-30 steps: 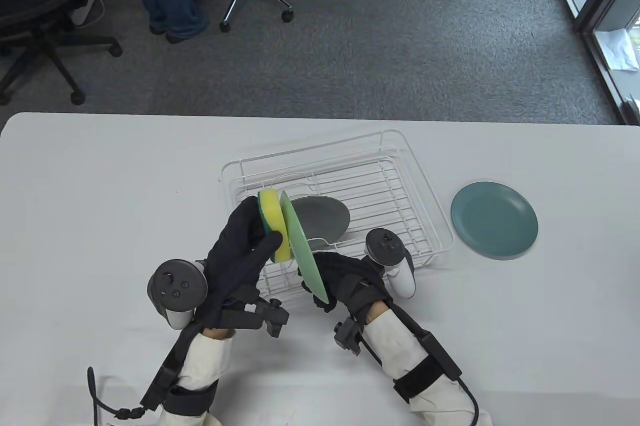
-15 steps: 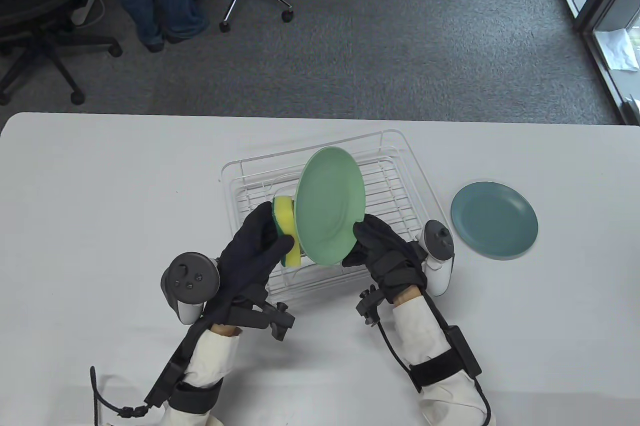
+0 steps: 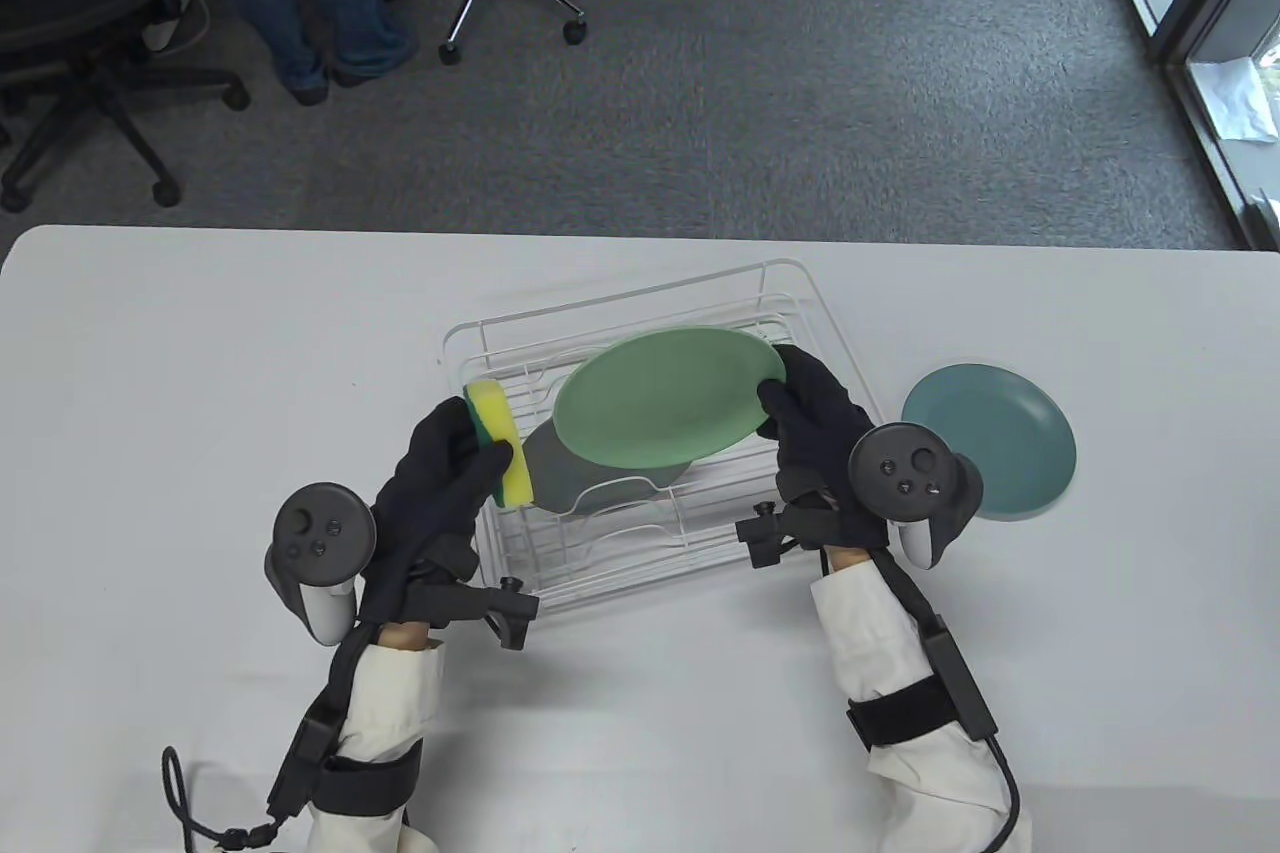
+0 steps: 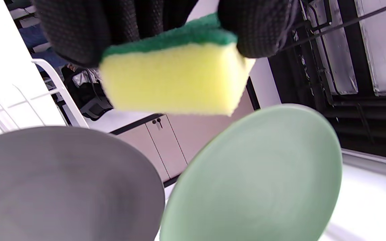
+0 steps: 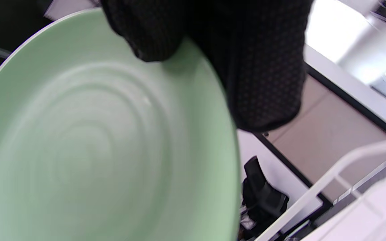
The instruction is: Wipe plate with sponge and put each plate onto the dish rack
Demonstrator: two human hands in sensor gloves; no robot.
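A grey plate [image 3: 560, 473] already sat in the dish rack [image 3: 800, 293]. The right hand [image 3: 815, 413] pinched the green plate [image 3: 665, 398] above it; the left hand [image 3: 440, 473] gripped the sponge [image 3: 500, 443]. A teal plate [image 3: 1000, 443] waited on the table [image 3: 200, 393].

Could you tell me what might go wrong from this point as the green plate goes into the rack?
1. The right hand holds the light green plate only by its rim, so it may slip or tip.
2. That plate hangs over the grey plate already in the dish rack, so the two may knock together.
3. The teal plate lies close beside the right hand's tracker, which may bump it.
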